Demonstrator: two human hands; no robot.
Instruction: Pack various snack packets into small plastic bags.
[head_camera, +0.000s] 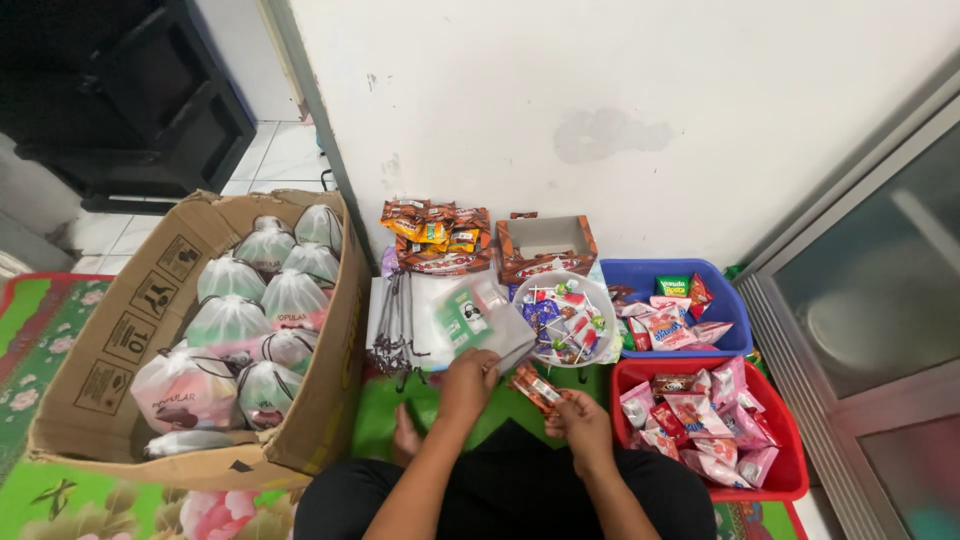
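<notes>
My left hand (467, 382) grips a clear plastic pouch with a green card inside (470, 318), held up over my lap. My right hand (580, 418) holds an orange-brown wrapped snack bar (533, 386) close beside the pouch's lower edge. Just beyond both hands lies a stack of clear drawstring pouches with black cords (400, 325) and a white bowl of lollipops and small sweets (566, 318).
A cardboard box (330, 400) on the left holds several filled, tied pouches. A red tub (790, 440) and a blue tub (735, 300) of wrapped snacks stand at the right. Snack packs (435, 235) and an open carton (545, 250) rest against the white wall. A glass door frame stands far right.
</notes>
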